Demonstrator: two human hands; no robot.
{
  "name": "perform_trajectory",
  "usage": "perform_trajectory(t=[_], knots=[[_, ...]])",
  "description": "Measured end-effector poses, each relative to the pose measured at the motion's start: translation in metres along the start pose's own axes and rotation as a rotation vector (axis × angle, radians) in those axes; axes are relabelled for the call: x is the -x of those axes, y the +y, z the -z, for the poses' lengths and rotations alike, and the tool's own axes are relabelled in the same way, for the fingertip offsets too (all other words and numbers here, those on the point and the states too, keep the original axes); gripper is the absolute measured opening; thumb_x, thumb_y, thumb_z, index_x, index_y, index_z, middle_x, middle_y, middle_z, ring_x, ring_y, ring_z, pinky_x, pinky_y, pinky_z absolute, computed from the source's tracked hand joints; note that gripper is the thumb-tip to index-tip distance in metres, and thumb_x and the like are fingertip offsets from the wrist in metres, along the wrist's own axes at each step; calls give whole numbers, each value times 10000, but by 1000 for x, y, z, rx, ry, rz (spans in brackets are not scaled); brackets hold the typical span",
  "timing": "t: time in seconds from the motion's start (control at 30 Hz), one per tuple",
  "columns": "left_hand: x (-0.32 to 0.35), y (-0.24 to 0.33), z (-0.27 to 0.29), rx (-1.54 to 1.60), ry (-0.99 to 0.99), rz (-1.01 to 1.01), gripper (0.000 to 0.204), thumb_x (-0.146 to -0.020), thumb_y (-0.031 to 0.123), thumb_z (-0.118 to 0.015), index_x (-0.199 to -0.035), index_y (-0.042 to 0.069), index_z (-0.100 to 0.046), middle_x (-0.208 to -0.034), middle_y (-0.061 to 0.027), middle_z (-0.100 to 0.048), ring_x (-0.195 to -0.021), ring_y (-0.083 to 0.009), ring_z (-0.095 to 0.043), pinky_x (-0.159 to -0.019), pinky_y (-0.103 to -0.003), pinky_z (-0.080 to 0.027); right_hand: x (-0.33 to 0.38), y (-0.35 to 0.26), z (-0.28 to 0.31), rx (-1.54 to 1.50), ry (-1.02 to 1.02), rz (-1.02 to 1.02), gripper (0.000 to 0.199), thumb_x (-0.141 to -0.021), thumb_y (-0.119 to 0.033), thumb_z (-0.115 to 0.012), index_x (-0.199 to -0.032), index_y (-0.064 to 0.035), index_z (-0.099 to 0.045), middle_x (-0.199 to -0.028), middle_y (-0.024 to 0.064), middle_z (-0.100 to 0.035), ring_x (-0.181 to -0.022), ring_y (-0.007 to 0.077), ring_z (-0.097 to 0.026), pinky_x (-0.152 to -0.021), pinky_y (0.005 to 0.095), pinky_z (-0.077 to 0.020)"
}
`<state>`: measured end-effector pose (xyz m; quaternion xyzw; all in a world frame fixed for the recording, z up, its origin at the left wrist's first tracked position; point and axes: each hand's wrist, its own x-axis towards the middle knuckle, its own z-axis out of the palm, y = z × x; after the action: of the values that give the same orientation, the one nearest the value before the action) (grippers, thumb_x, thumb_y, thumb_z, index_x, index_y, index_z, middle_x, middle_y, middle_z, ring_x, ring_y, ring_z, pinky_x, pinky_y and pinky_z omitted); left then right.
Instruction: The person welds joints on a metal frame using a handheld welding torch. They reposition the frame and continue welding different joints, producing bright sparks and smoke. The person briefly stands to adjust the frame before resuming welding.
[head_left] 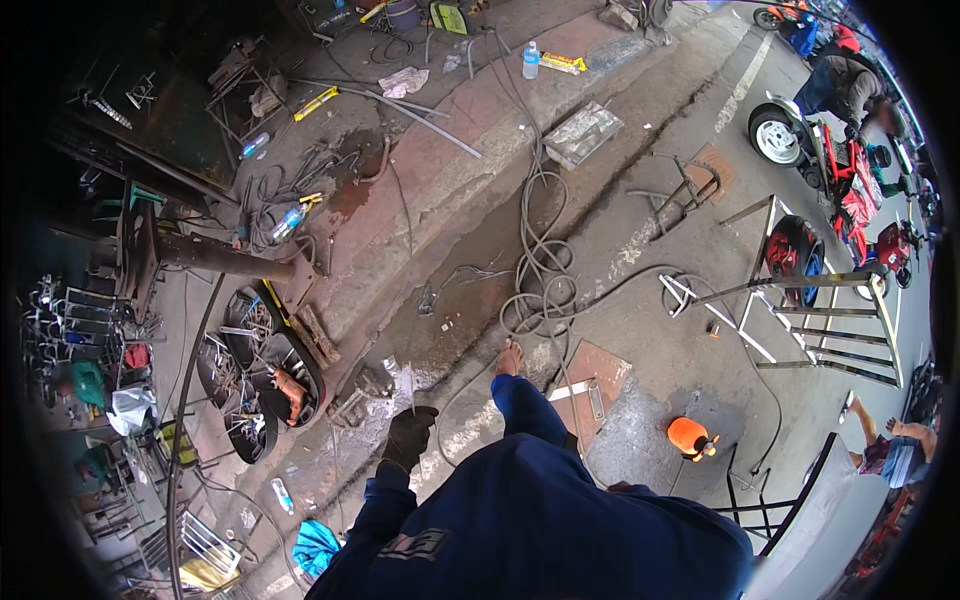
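Observation:
My left hand (408, 437), in a dark glove, hangs low in front of me with its fingers curled. A thin line rises beside its fingertips, but I cannot make out whether the hand holds it. Nearest to this hand is a grey metal piece (360, 395) on the wet pavement. Beyond it to the left lies a black tray (318, 385) of rounded compartments, holding loose metal tools and an orange power drill (291, 393). My right hand does not show; my dark blue clothing fills the lower middle. One bare foot (510, 357) stands ahead of me.
Grey cables (545, 310) lie coiled ahead. To the right are a rusty plate (610, 372), an orange sprayer bottle (688, 436) and a welded metal frame (830, 315). A metal post (225, 258) juts in at left. A person (845, 85) is beside a red motorcycle (850, 185).

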<state>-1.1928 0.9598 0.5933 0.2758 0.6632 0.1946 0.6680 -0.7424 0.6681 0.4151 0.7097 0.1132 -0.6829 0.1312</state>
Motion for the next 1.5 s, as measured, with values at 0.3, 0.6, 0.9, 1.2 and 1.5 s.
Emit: perform_trajectory(t=[0.3, 0.6, 0.9, 1.2, 1.5], knots=[[-210, 265, -38, 943, -110, 136, 194, -969, 308, -640, -1003, 118, -655, -630, 37, -490, -465, -81, -354, -424, -248, -312, 113, -684, 265, -247, 446, 1332, 373, -986, -364, -621, -997, 1, -696, -892, 84, -738, -835, 163, -705, -722, 291, -532], [-626, 458, -94, 764, -98, 300, 214, -932, 304, -693, -851, 114, -639, -646, 12, -571, -503, -97, -501, -443, -261, -375, -100, -1060, 332, -347, 233, 879, 239, -848, -161, -702, -1003, 20, -714, -832, 100, -723, -689, 176, -695, -609, 309, -537], [-791, 535, -123, 446, 148, 498, 280, -944, 332, -637, -786, 103, -604, -619, 24, -527, -487, -82, -466, -460, -250, -348, -390, -1313, 362, -30, 659, 556, 292, -856, -335, -692, -1041, -115, -744, -1050, 199, -721, -1025, 383, -679, -890, 453, -530], [-835, 592, -94, 589, 302, 520, 225, -950, 291, -644, -936, 66, -635, -732, -9, -609, -557, -99, -563, -499, -241, -412, -435, -1379, 364, 312, 747, 418, 310, -948, -202, -470, -1152, -2, -591, -1192, 249, -644, -1079, 425, -650, -919, 496, -527], [-806, 524, -98, 483, 314, 398, 234, -951, 291, -642, -1018, 68, -622, -807, -20, -629, -607, -107, -589, -538, -244, -433, -345, -1256, 305, -250, 551, 888, 130, -992, -133, -475, -999, -31, -556, -802, 206, -661, -769, 392, -674, -677, 460, -522]])
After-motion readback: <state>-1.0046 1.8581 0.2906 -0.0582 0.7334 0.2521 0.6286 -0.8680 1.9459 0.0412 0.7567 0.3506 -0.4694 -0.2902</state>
